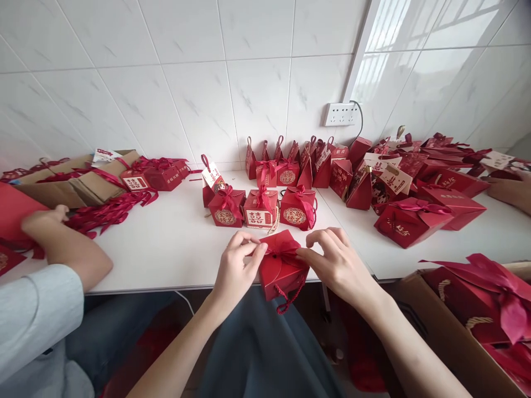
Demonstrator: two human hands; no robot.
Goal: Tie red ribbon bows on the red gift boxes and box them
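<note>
A red gift box with a rope handle sits at the table's front edge before me. Across its top runs a dark red ribbon tied in a bow. My left hand pinches the bow's left loop between thumb and fingers. On the other side my right hand is closed on the bow's right part, its fingertips bent toward the knot. Just behind stand three small boxes with bows, among them a box with a white front label.
Upright red boxes line the tiled wall. A heap of red boxes fills the right side. A cardboard carton of boxes stands at lower right. A co-worker's arm is at left, near loose ribbons; another person's hand shows at far right.
</note>
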